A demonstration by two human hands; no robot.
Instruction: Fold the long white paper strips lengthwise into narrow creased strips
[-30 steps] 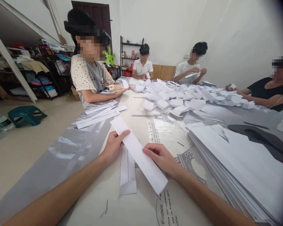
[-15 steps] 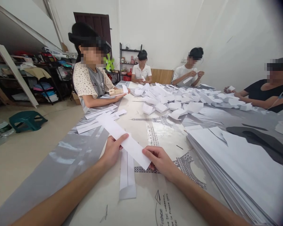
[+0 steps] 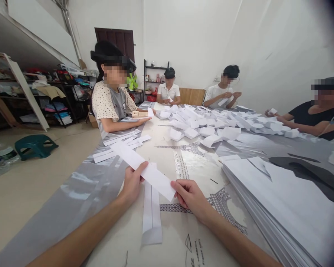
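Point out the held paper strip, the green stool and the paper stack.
Held paper strip (image 3: 153,175), head view: its middle.
Green stool (image 3: 35,139), head view: its seat.
Paper stack (image 3: 281,196), head view: its top sheet.

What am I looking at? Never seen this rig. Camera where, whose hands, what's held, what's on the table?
No machine here: these are a person's bare hands, seen from a camera worn on that person's head, looking forward and down. The left hand and right hand hold one long, flat white paper strip. Beneath it, a second white paper strip with a dark lengthwise line lies on the cream, Eiffel-Tower-printed table cover. To the right sits a stack of large white paper sheets; farther off, a heap of folded white paper pieces. Four other people are nearby.
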